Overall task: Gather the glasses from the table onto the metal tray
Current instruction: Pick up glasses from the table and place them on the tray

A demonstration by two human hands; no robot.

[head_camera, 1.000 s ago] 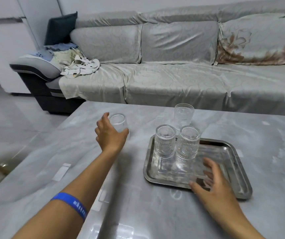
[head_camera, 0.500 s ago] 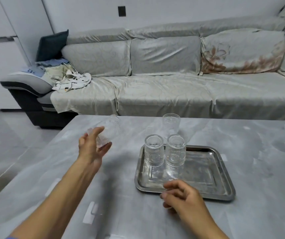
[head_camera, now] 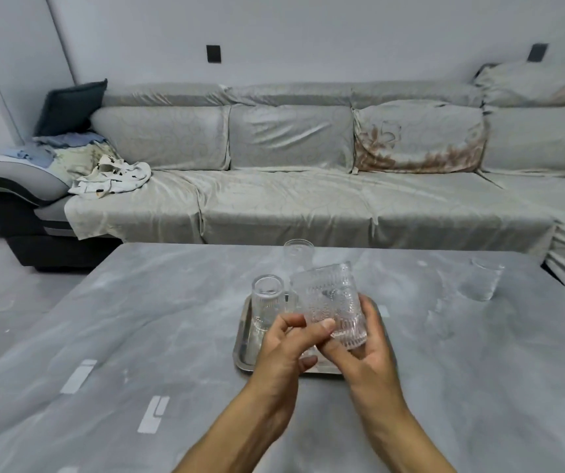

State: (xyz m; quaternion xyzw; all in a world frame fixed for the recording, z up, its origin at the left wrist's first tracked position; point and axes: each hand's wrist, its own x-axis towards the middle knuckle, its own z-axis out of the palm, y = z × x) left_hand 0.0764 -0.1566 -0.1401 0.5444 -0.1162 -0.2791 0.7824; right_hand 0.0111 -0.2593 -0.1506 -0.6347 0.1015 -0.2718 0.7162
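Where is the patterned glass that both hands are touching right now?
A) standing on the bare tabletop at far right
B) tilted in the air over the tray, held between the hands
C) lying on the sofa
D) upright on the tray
B: the patterned glass is tilted, off any surface, with the left hand and right hand both on its base end above the metal tray.

Clear ribbed glass tumbler (head_camera: 330, 303), shiny metal tray (head_camera: 245, 349), glossy grey marbled table (head_camera: 137, 336), cloth-covered sofa (head_camera: 291, 192).
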